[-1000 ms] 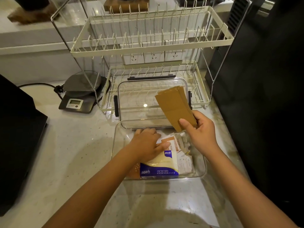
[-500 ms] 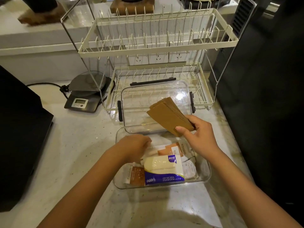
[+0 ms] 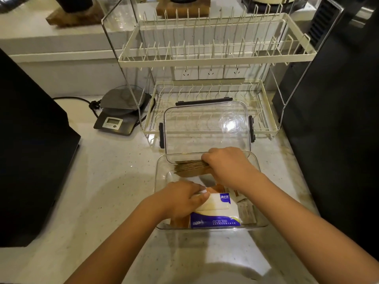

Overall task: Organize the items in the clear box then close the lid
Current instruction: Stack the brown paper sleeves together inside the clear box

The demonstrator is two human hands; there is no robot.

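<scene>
The clear box [image 3: 159,171] stands open on the pale counter. Its clear lid [image 3: 207,128] with black clips leans up behind it against the rack. My right hand [image 3: 227,167] grips a stack of brown paper sleeves [image 3: 189,167] and holds it low inside the box along the far wall. My left hand [image 3: 182,199] rests on a white and blue tissue pack [image 3: 217,212] at the near side of the box. Orange and white sachets [image 3: 244,208] lie under and beside the pack, partly hidden by my hands.
A cream two-tier dish rack [image 3: 215,58] stands right behind the box. A grey kitchen scale [image 3: 121,113] with a cord sits to the left of the rack. Black appliances flank the counter: one at the left [image 3: 30,150], one at the right [image 3: 338,140].
My right hand has brought the brown sleeves down from above the box into its far side. My left hand has shifted onto the tissue pack.
</scene>
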